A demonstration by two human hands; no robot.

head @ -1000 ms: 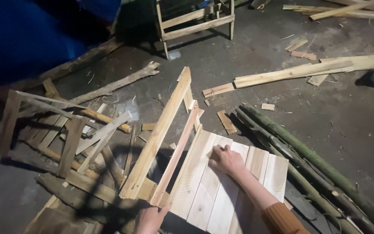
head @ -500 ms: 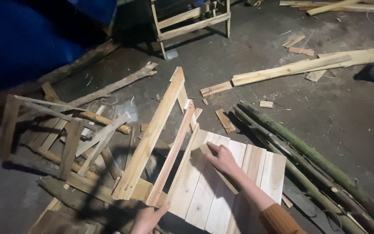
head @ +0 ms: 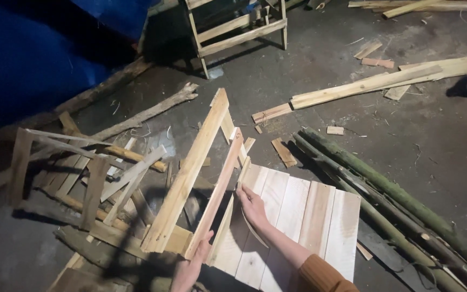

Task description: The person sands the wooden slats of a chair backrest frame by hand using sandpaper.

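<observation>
Pale, freshly cut timber makes up the piece being handled: a panel of light wooden slats (head: pixel 298 227) lying flat on the dark floor (head: pixel 395 146), with a frame of two long pale wooden rails (head: pixel 190 173) rising from its left edge and leaning away toward the scrap pile. The person's left hand (head: pixel 193 265) is closed around the lower end of the nearer rail, gripping it from beneath. The right hand (head: pixel 252 203) lies on the slats just beside that rail, fingers curled; whether it pinches anything I cannot tell, though a thin dark curved strip (head: pixel 255 230) shows under the wrist.

To my eye the panel looks stiff and fairly light, dry softwood, but awkward for its spread, and the rails would work as levers against their joints. Rough sawn edges suggest splinters. A hold low on the rail, near where it meets the slats, seems the steadiest.

Green-barked poles (head: pixel 385 189) lie just right of the panel. Left of it sits a jumble of weathered grey offcuts (head: pixel 93 178). Farther off stand a small wooden chair frame (head: pixel 239 27) and some long pale boards (head: pixel 363 86), with blue sheeting (head: pixel 33 54) hanging at the upper left.
</observation>
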